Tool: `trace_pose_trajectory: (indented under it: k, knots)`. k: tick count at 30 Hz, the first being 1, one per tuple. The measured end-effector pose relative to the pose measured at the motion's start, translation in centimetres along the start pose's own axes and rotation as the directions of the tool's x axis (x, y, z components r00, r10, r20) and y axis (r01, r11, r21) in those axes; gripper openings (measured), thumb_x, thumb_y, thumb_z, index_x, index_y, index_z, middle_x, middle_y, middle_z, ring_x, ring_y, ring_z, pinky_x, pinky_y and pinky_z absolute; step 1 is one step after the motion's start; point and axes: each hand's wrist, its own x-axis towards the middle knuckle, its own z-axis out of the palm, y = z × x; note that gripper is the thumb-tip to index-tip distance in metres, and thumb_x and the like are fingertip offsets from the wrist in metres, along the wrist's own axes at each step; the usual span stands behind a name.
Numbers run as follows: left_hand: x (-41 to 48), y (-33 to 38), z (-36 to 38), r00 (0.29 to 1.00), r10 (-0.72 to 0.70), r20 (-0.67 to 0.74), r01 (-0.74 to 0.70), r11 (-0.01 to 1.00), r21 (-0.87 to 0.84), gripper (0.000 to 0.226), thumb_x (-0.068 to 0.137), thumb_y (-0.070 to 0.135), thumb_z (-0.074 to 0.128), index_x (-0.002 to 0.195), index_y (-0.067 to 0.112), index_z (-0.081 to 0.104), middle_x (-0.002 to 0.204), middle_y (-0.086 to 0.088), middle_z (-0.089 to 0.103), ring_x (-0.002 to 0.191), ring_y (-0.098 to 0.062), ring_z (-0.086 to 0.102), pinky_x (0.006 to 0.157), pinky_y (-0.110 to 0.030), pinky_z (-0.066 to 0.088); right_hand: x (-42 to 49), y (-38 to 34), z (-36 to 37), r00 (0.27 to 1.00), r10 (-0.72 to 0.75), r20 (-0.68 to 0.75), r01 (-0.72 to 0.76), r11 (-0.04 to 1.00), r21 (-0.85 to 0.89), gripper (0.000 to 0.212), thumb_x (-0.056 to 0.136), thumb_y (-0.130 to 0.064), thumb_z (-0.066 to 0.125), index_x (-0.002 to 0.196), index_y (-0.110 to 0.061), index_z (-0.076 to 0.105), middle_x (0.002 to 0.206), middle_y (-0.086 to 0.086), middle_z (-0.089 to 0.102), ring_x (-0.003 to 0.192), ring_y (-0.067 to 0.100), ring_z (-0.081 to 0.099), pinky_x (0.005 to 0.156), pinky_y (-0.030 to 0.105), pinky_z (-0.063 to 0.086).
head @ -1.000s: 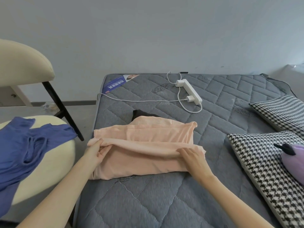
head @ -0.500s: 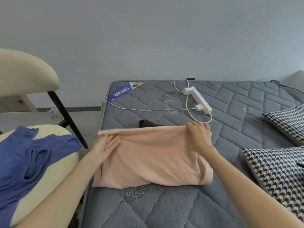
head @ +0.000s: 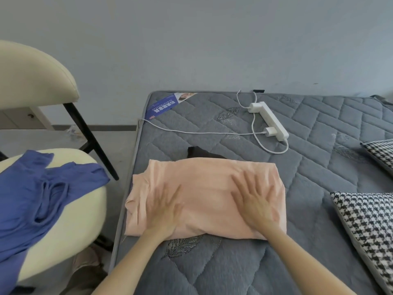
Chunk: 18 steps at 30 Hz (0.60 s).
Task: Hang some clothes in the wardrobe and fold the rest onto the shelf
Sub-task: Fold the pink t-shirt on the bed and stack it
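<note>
Fingers on both hands lie straight and spread, palms down, gripping nothing. They press flat on the folded peach garment, and are blurred as if smoothing it. That garment sits as a wide rectangle on the near left part of the grey quilted mattress, its left edge close to the mattress side. The left hand rests on its near left half and the right hand on its right half, with both forearms reaching in from the near edge, wrists low. A scrap of dark cloth pokes out from under the garment's far edge. The fold looks at least partly made, though another fold may be wanted before it suits a shelf. A blue garment lies loose and unfolded over the cream chair at left, so that one is plainly not dealt with. Neither wardrobe nor shelf is in view, so nothing can be called hung or put away
</note>
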Motion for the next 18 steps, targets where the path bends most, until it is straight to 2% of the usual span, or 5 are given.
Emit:
trace_pose_trajectory:
  k: [4, 6, 9, 13, 18]
  knots:
    - [-1.4, -4.0, 0.0, 0.979, -0.119, -0.166, 0.134, 0.987, 0.087, 0.067, 0.085, 0.064, -0.007, 0.148, 0.042, -0.003, 0.159, 0.000, -0.016, 0.145, -0.018, -0.018, 0.106, -0.040, -0.033, 0.3, 2.4, -0.4, 0.984, 0.173, 0.037, -0.175, 0.981, 0.085, 0.057, 0.092, -0.066, 0.008, 0.146, -0.054, -0.007, 0.160, -0.009, -0.016, 0.144, 0.024, -0.027, 0.111, 0.064, -0.008]
    - [-1.7, -4.5, -0.8, 0.939, -0.199, -0.280, 0.233, 0.968, 0.091, 0.058, 0.096, 0.048, 0.017, 0.151, 0.030, 0.020, 0.159, -0.011, 0.011, 0.143, -0.031, 0.010, 0.114, -0.053, -0.001, 0.0, 2.1, -0.4, 0.983, 0.181, -0.008, -0.179, 0.976, 0.126, 0.057, 0.095, -0.061, 0.012, 0.149, -0.049, -0.004, 0.161, -0.005, -0.014, 0.145, 0.025, -0.022, 0.114, 0.060, -0.005]
    - [-2.0, -4.2, -2.3, 0.893, -0.312, -0.325, 0.314, 0.948, -0.047, 0.056, 0.099, 0.032, 0.041, 0.149, 0.013, 0.024, 0.146, -0.017, 0.034, 0.129, -0.039, 0.034, 0.100, -0.054, 0.033, -1.3, 1.9, -0.1, 0.959, 0.245, -0.141, -0.208, 0.950, 0.235, 0.059, 0.099, -0.052, 0.019, 0.153, -0.036, 0.001, 0.162, 0.002, -0.007, 0.147, 0.030, -0.006, 0.119, 0.050, 0.003]
    - [-1.9, -3.1, -3.5, 0.831, -0.417, -0.368, 0.372, 0.909, -0.189, 0.049, 0.096, 0.030, 0.049, 0.138, 0.005, 0.041, 0.124, -0.025, 0.047, 0.114, -0.043, 0.042, 0.089, -0.053, 0.039, -3.7, 1.7, 1.1, 0.856, 0.499, -0.137, -0.377, 0.782, 0.495, 0.079, 0.094, -0.063, 0.019, 0.155, -0.016, 0.002, 0.161, 0.011, 0.005, 0.147, 0.030, 0.010, 0.117, 0.048, 0.016]
    - [-0.2, -1.8, -3.3, 0.829, -0.510, -0.228, 0.384, 0.817, -0.431, 0.054, 0.095, 0.042, 0.047, 0.136, 0.007, 0.042, 0.135, -0.015, 0.051, 0.123, -0.037, 0.047, 0.099, -0.045, 0.035, -4.9, 1.6, 0.9, 0.732, 0.672, -0.112, -0.444, 0.595, 0.670, 0.050, 0.100, -0.029, 0.039, 0.142, -0.002, 0.037, 0.143, 0.024, 0.039, 0.132, 0.040, 0.031, 0.106, 0.049, 0.027]
